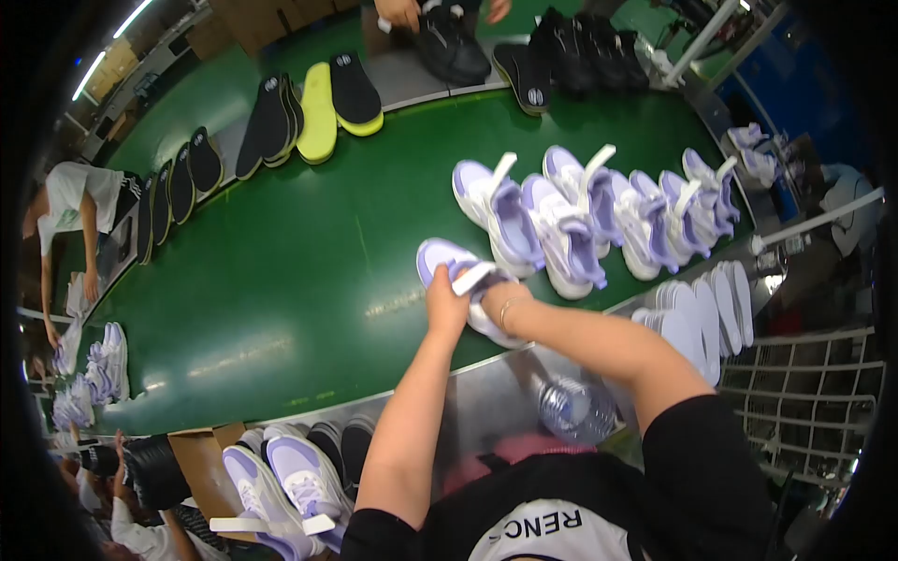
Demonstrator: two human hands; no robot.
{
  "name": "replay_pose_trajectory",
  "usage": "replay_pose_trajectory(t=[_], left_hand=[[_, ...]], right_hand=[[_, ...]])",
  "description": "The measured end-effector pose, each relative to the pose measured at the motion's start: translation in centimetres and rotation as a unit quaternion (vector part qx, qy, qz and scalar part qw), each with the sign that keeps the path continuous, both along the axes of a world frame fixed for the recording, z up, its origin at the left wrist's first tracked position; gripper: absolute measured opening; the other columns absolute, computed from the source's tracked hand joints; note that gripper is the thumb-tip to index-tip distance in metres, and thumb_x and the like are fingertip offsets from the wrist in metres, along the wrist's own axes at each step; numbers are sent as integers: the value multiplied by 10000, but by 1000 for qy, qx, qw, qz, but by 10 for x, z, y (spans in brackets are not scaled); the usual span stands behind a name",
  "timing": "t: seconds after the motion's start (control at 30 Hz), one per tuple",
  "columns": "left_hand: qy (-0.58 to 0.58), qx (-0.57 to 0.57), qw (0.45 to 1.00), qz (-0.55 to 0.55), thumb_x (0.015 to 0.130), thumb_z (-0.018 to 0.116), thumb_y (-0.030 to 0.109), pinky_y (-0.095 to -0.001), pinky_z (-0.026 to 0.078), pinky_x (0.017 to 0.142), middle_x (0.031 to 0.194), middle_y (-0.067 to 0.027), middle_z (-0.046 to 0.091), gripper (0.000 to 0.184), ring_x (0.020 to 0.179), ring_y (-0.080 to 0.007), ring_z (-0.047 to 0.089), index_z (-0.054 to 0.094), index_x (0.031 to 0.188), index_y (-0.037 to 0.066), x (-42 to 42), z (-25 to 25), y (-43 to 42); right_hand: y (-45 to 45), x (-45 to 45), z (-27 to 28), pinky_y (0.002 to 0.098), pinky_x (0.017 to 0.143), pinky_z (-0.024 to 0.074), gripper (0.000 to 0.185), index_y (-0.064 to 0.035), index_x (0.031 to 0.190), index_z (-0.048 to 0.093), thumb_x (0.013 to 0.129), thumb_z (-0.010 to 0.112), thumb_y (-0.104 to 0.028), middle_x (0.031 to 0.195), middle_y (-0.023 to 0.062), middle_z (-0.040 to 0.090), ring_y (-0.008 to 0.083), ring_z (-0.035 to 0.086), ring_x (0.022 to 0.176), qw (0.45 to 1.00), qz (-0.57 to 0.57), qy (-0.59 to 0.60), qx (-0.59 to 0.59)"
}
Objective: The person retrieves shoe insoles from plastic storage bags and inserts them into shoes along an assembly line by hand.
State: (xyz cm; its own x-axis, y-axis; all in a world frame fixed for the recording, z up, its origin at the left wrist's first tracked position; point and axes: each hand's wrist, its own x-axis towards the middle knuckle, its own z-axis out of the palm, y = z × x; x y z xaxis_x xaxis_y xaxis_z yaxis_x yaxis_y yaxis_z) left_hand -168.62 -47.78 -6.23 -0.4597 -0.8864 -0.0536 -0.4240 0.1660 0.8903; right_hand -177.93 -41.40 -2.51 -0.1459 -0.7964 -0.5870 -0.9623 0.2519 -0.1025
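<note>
A white and lilac sneaker [446, 252] rests at the near edge of the green work surface, its toe pointing away to the left. My left hand [447, 304] is closed around its side, thumb near the white strap [474, 278]. Into the shoe's opening reaches my right hand [502, 301], wrist bent, a thin bracelet on it; its fingers are hidden inside the shoe. Just beyond, to the right, stand several matching sneakers [566, 238], some with white straps sticking up.
Pale insoles [697, 318] are stacked at the right, near a clear plastic bottle [575, 409]. More sneakers [304, 477] sit in a cardboard box [208, 472] at lower left. Black insoles [271, 122] and black shoes [452, 47] line the far edge, where another person's hand [399, 13] shows.
</note>
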Motion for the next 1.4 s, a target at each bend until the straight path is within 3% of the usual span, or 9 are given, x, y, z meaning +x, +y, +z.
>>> replay_pose_trajectory(t=[0.3, 0.4, 0.53, 0.7, 0.77, 0.83, 0.93, 1.1, 1.4], left_hand=[[53, 21, 998, 25, 803, 512, 207, -367, 417, 561, 710, -200, 554, 222, 665, -349, 552, 431, 791, 1, -2, 10, 4], [36, 40, 998, 26, 798, 515, 205, -367, 419, 577, 725, -200, 556, 215, 678, -349, 551, 440, 810, 3, -4, 7, 7], [-11, 11, 1000, 3, 800, 521, 221, -311, 426, 606, 775, -161, 562, 237, 708, -213, 542, 497, 906, 11, 2, 13, 1], [43, -70, 997, -8, 783, 499, 69, -290, 440, 622, 787, -110, 571, 165, 712, -162, 541, 507, 939, 15, 33, 49, -26], [-10, -28, 999, 15, 768, 496, 48, -272, 435, 672, 848, -101, 566, 187, 759, -146, 533, 508, 951, 10, 58, 56, -57], [-33, -76, 994, 68, 739, 482, 65, -317, 410, 752, 955, -133, 546, 313, 855, -243, 537, 462, 1050, 29, 86, 35, -90], [-205, -502, 810, 226, 641, 531, 91, -369, 311, 860, 1005, -102, 533, 414, 964, -273, 470, 478, 1050, 61, 43, 105, -50], [-60, -223, 944, -237, 707, 601, 221, -365, 400, 804, 1012, -136, 537, 319, 943, -293, 504, 542, 962, 40, -54, 84, 2], [-174, -136, 909, -355, 741, 549, 341, -382, 449, 667, 888, -136, 544, 323, 771, -306, 554, 561, 851, 38, -31, 53, 68]], right_hand=[[19, -10, 43, 407, 799, 403, 234, -39, 843, 602, 705, 493, -193, 867, 140, 609, 257, 585, 837, 981, 113, -92, 129], [33, -10, 37, 466, 918, 184, 217, -45, 836, 598, 644, 534, -124, 814, 111, 618, 236, 585, 820, 974, 184, -29, 128], [36, -11, 36, 482, 911, 199, 341, -31, 977, 531, 653, 540, -137, 814, 108, 617, 242, 579, 838, 979, 165, -54, 102], [103, -21, 70, 439, 863, 302, 393, -78, 1077, 474, 717, 554, -215, 1030, 83, 534, 234, 469, 1013, 891, 75, -174, -413], [145, -51, 97, 412, 849, 321, 367, -75, 1045, 504, 707, 558, -208, 1017, 90, 540, 234, 480, 977, 917, -37, -123, -377], [205, -88, 84, 384, 788, 379, 274, -30, 948, 538, 701, 547, -148, 995, 132, 542, 298, 499, 900, 885, -168, -47, -432], [298, -126, 70, 383, 796, 391, 339, 1, 955, 503, 665, 596, -147, 976, 180, 526, 325, 491, 900, 883, -296, 138, -338], [340, -121, 71, 365, 783, 402, 500, -3, 962, 499, 576, 699, -250, 971, 174, 531, 321, 497, 903, 862, -427, 73, -263], [333, -123, 98, 369, 700, 425, 426, -9, 917, 496, 593, 684, -212, 834, 155, 552, 315, 537, 762, 861, -396, 175, -266]])
